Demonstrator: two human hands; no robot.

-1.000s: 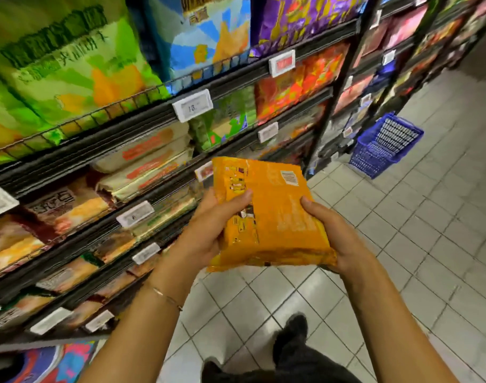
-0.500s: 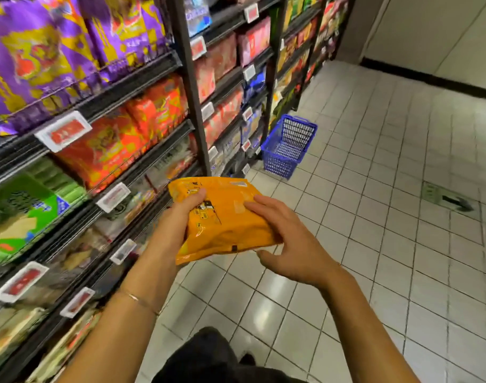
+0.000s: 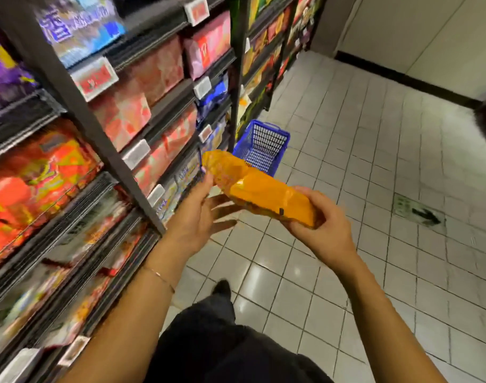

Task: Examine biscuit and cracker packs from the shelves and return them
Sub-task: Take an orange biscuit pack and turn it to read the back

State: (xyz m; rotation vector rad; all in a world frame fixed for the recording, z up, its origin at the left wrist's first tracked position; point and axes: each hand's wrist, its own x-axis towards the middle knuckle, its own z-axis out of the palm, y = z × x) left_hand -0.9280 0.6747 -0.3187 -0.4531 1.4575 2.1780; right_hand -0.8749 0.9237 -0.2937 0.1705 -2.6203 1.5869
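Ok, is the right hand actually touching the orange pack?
Touching. The head view shows the right hand gripping the orange pack at its near end, thumb on top and fingers curled underneath.

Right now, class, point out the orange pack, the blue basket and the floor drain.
orange pack (image 3: pixel 264 193), head view, middle of its glossy wrapper.
blue basket (image 3: pixel 266 139), head view, its mesh wall.
floor drain (image 3: pixel 417 212), head view, centre of its cover.
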